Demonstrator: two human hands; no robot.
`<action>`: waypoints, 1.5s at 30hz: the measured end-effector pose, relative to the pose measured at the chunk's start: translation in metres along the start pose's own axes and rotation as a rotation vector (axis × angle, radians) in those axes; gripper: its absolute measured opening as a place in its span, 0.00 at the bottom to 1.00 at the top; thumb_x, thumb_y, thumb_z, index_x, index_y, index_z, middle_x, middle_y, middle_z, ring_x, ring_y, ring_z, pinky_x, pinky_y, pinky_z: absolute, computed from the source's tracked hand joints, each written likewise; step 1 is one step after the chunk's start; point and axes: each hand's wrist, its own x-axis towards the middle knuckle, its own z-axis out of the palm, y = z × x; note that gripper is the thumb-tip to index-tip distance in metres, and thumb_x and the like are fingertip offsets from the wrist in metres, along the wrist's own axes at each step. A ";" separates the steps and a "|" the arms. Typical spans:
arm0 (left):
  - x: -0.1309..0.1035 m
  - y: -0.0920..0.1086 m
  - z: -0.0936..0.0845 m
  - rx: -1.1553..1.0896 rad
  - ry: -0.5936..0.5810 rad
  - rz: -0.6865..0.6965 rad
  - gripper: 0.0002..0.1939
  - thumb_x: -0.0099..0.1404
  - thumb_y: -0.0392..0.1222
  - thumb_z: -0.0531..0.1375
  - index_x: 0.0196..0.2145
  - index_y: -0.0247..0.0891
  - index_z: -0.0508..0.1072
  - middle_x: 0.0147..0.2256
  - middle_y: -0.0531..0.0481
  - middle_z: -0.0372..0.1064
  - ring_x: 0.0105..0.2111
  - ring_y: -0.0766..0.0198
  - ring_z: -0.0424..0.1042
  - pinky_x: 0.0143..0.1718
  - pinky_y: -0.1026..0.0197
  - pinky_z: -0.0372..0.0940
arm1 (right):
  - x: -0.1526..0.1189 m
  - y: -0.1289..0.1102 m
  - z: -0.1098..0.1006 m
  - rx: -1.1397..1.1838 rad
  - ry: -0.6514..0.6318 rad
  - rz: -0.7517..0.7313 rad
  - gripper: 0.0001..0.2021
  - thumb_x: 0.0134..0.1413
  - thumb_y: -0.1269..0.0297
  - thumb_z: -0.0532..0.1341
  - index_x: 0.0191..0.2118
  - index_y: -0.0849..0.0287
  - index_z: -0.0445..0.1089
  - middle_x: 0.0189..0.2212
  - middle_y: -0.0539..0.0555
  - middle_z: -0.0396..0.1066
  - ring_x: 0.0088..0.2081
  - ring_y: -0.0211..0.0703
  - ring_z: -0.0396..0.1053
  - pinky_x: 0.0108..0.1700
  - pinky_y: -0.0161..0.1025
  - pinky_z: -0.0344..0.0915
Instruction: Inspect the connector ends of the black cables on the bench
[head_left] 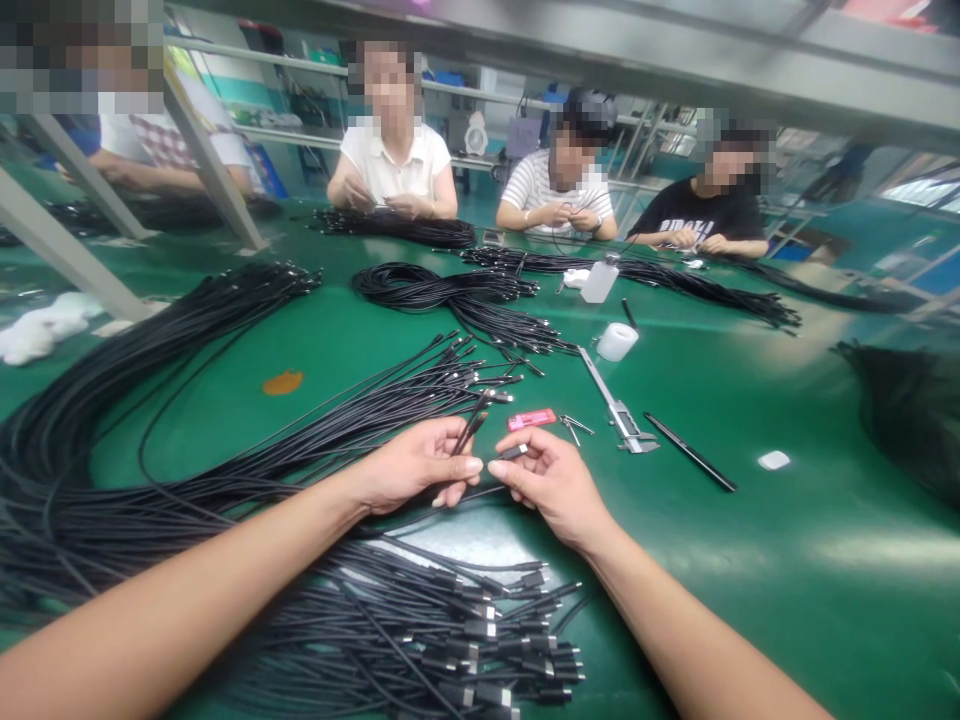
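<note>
Some dark cable ends (pixel 468 434) sit pinched in the left hand (pixel 420 465), a connector (pixel 514 453) in the nearly closed right hand (pixel 551 485) just beside; remotely, I judge a slack grip could drop either onto loose cables (pixel 360 590).

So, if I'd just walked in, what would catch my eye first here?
Probably the great curved heap of long black cables sweeping over the left of the flat green tabletop. Next, at the centre, the bare left hand and bare right hand, holding slim black cable ends. Beyond them to the right lies a silver metal caliper.
</note>
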 end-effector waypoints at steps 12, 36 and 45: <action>0.001 0.002 0.001 -0.001 0.016 0.003 0.15 0.61 0.43 0.67 0.33 0.36 0.64 0.26 0.56 0.65 0.19 0.73 0.66 0.17 0.72 0.58 | -0.001 0.001 0.000 -0.012 0.002 -0.008 0.16 0.44 0.58 0.72 0.36 0.60 0.71 0.17 0.43 0.64 0.17 0.29 0.59 0.19 0.27 0.54; 0.005 0.002 -0.003 -0.065 0.192 0.012 0.14 0.59 0.43 0.68 0.38 0.31 0.72 0.30 0.51 0.70 0.26 0.71 0.68 0.27 0.68 0.64 | 0.000 0.007 -0.002 0.013 0.032 0.049 0.19 0.54 0.48 0.66 0.30 0.60 0.66 0.24 0.47 0.69 0.19 0.29 0.63 0.18 0.25 0.54; 0.002 0.004 0.004 0.053 0.166 -0.057 0.16 0.53 0.43 0.72 0.33 0.32 0.72 0.22 0.57 0.66 0.20 0.72 0.64 0.22 0.69 0.60 | 0.000 0.005 -0.002 0.039 0.035 0.050 0.19 0.54 0.47 0.65 0.41 0.57 0.71 0.26 0.47 0.69 0.19 0.29 0.65 0.18 0.25 0.55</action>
